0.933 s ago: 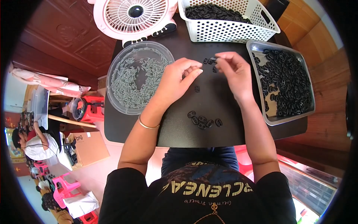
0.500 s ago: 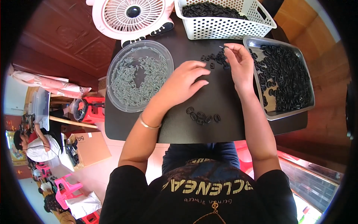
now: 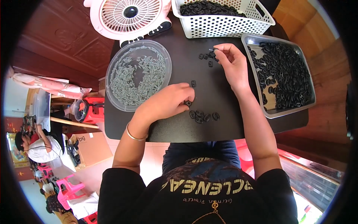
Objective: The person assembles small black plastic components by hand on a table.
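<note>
My left hand (image 3: 167, 100) is closed over the table, thumb and fingers pinching a small black oval piece with holes (image 3: 188, 103). Just below its fingertips lies a cluster of similar black pieces (image 3: 199, 113), and a single black piece (image 3: 193, 83) rests above its knuckles. My right hand (image 3: 234, 66) is pinched shut farther back; a small pale pin tip (image 3: 211, 49) pokes out from its fingertips beside something dark, mostly hidden. Under and beside those fingertips sits a small pile of loose black pieces (image 3: 206, 56).
A round clear tub of grey-green pins (image 3: 168, 67) stands left on the dark table (image 3: 175, 132). At right is a metal tray (image 3: 257, 84) of black pieces. Behind are a white perforated basket (image 3: 223, 30) and a pink fan (image 3: 97, 18). Another person (image 3: 43, 147) sits far left.
My left hand has moved toward me and now pinches a black piece by the near cluster. A single black piece now lies behind it. My right hand has shifted slightly left, still pinched.
</note>
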Demonstrator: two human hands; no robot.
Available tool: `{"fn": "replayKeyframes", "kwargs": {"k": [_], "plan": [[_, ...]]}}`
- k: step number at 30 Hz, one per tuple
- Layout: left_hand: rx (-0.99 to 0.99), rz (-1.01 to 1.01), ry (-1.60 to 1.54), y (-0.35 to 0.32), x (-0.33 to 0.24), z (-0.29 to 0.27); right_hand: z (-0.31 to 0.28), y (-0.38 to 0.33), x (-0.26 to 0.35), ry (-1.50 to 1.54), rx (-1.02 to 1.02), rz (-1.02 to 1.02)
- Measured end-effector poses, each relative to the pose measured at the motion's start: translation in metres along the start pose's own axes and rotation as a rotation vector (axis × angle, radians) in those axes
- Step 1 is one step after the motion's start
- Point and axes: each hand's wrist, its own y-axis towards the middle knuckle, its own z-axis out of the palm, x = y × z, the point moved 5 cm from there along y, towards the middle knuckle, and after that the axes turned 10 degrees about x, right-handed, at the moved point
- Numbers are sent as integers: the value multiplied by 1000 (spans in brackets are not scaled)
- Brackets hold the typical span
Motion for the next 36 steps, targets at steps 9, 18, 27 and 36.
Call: {"fn": "replayKeyframes", "kwargs": {"k": [9,18,27,36], "plan": [[-399,65,-720,28,23,-26,19,-6,5,118,224,0],[-603,147,-1368,30,49,-17,25,-10,10,220,279,97],[-662,138,-1374,25,51,-16,29,-12,10,148,290,105],[-690,218,-1407,28,53,-12,31,-14,8,145,247,75]]}}
